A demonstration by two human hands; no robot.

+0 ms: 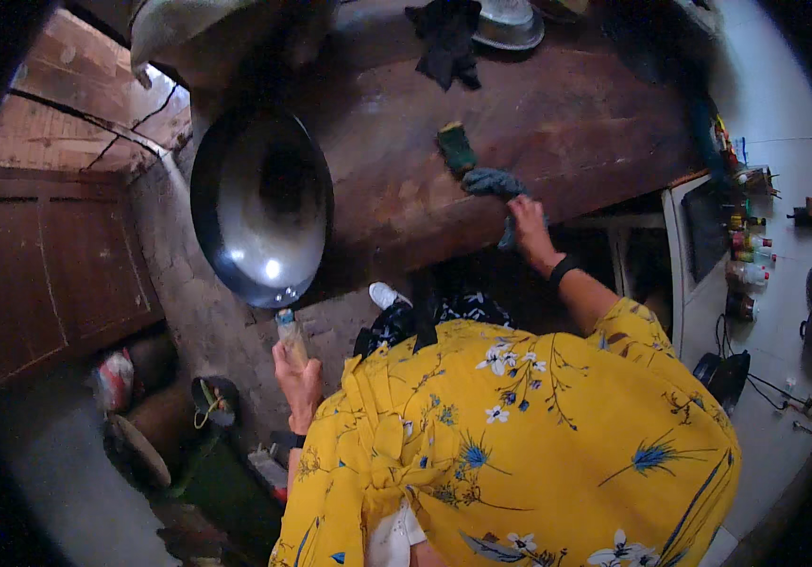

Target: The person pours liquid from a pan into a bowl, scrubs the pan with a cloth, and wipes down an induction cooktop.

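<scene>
My left hand [298,379] grips the pale handle [294,339] of a large metal wok [236,205]. The wok is tilted, so its shiny inside faces me, with a dark patch in its upper part. To the right, my right hand [532,225] has hold of a crumpled grey-blue cloth [492,182] at the near edge of a dark wooden table [391,191]. Just beyond the cloth lies a green scouring sponge [455,147] with a yellowish end.
A black cloth [448,39] and an upturned metal basin [512,27] lie at the table's far side. Several bottles [749,259] line the right. On the left are a wooden cabinet [58,262] and a small bucket [214,398].
</scene>
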